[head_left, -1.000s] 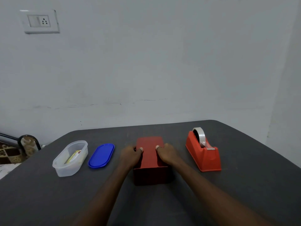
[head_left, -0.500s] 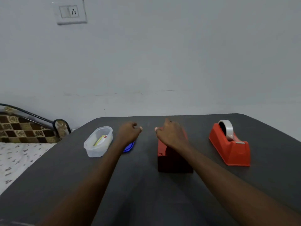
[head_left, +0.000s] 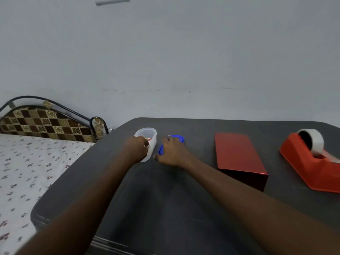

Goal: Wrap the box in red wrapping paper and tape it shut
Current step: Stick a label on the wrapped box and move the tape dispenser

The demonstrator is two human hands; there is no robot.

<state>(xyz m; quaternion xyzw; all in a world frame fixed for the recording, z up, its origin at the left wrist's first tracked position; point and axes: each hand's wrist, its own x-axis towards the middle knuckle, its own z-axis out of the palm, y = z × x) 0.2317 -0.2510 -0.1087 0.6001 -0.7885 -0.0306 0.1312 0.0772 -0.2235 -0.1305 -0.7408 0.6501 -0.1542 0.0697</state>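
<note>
The box, covered in shiny red paper, lies on the dark grey table right of centre, with neither hand on it. An orange-red tape dispenser holding a roll of clear tape stands at the far right. My left hand is at a clear plastic container, its fingers curled over the near rim. My right hand lies spread, fingers straight, on a blue lid just right of the container. Both hands partly hide what they touch.
A bed with a flowered sheet and a chequered headboard stands close against the table's left edge. A plain wall rises behind the table. Something small and coloured lies inside the container, mostly hidden.
Both hands have left the red box and moved left, to the container and the blue lid. My view has swung left, so the box and dispenser now sit at the right.
</note>
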